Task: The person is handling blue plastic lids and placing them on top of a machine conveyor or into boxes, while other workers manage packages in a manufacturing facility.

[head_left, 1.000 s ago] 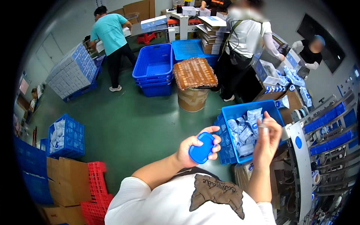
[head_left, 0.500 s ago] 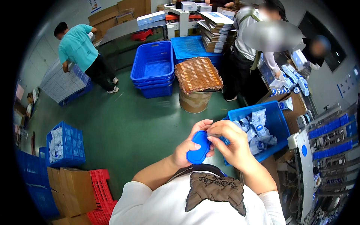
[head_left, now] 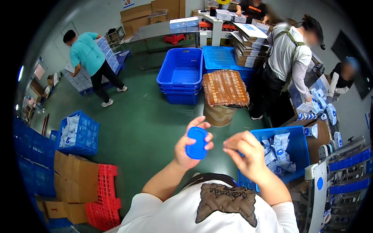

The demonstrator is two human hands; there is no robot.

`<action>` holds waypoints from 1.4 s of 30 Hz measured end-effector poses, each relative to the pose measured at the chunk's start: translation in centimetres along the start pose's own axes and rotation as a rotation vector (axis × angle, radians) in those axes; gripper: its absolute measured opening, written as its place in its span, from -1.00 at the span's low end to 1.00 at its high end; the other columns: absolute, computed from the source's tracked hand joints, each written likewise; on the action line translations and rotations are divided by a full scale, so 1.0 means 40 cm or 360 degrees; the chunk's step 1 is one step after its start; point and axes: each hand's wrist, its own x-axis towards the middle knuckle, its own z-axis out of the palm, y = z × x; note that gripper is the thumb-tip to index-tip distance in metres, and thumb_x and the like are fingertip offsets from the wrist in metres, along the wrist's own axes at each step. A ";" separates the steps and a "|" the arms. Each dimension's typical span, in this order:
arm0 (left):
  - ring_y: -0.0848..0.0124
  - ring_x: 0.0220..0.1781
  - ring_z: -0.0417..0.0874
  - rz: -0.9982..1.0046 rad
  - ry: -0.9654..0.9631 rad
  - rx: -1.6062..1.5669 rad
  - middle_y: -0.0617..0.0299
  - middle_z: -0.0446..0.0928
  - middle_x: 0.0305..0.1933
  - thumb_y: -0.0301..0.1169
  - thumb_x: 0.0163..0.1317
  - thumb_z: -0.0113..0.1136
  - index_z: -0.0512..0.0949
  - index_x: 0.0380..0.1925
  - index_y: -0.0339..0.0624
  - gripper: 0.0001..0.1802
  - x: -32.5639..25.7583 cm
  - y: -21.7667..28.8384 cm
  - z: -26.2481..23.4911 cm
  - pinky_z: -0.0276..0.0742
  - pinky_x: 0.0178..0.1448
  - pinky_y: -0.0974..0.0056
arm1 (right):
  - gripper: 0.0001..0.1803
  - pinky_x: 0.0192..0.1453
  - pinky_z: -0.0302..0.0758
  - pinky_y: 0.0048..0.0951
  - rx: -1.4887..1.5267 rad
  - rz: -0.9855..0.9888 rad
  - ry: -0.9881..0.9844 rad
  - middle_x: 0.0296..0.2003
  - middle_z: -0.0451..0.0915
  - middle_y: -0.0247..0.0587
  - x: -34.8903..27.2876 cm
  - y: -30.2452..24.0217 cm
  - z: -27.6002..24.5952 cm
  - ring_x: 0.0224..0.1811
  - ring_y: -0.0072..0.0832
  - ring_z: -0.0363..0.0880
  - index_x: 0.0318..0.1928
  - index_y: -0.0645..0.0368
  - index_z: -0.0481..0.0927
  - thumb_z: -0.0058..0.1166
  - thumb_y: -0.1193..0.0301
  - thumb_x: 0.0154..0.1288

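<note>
Head view, looking down: the left hand has its grip closed around a blue oval lid, thumb on one long edge and fingers curled over the other. That lid sits upright in the grip, its long axis running nearly top to bottom of the picture, leaning slightly right at the top, its flat face turned toward the camera. The right hand is just right of the lid, apart from it, with fingertips pinched together; whether anything small sits between them cannot be told.

Beyond both hands lies open green floor, with free room straight ahead and to the left of the left grip. Right of the right hand, close by, stands a blue crate holding white packets; its near rim is just beside the wrist. Ahead of the grips a brown barrel carries a woven mat, and behind it stand stacked blue baskets. Far left of the left grip are another blue crate, cardboard boxes and a red crate. A person in a teal shirt bends over at the far left, and a person in a white shirt stands ahead to the right.
</note>
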 end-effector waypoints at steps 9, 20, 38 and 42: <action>0.40 -0.03 0.39 -0.0072 -0.0110 0.0687 0.17 0.18 0.15 -0.22 -0.18 0.13 0.01 0.31 -0.11 -0.04 -0.002 -0.072 0.073 0.39 -0.07 0.32 | -0.79 -0.34 0.46 -0.35 -0.0056 -0.0183 0.0091 -0.41 0.46 -0.27 0.023 0.033 0.030 -0.37 -0.30 0.47 -0.33 0.16 0.57 0.26 0.54 -0.07; 0.38 -0.15 0.43 0.0053 0.0093 0.0531 0.13 0.23 0.11 -0.28 -0.17 0.07 0.08 0.31 -0.18 -0.09 -0.015 -0.091 0.072 0.41 -0.18 0.33 | -0.74 -0.37 0.45 -0.39 -0.0066 -0.0151 -0.0037 -0.42 0.53 -0.23 -0.015 0.029 -0.009 -0.41 -0.30 0.50 -0.32 0.21 0.60 0.29 0.61 -0.13; 0.36 0.06 0.37 0.0108 -0.0082 0.0688 0.15 0.19 0.18 -0.13 -0.16 0.22 0.00 0.33 -0.21 0.02 -0.016 -0.071 0.069 0.43 -0.03 0.31 | -0.75 -0.28 0.49 -0.35 0.0041 -0.0213 -0.0008 -0.34 0.52 -0.23 0.037 0.035 0.018 -0.32 -0.27 0.51 -0.27 0.17 0.59 0.24 0.55 -0.06; 0.26 0.36 0.15 0.0432 -0.0177 0.1445 0.04 0.14 0.29 0.04 0.02 0.13 -0.01 0.31 -0.33 -0.02 -0.052 -0.074 0.029 0.02 0.41 0.20 | -0.77 -0.28 0.47 -0.31 -0.0082 -0.0287 -0.0097 -0.35 0.52 -0.17 0.031 0.012 0.049 -0.34 -0.20 0.50 -0.30 0.19 0.57 0.23 0.57 -0.07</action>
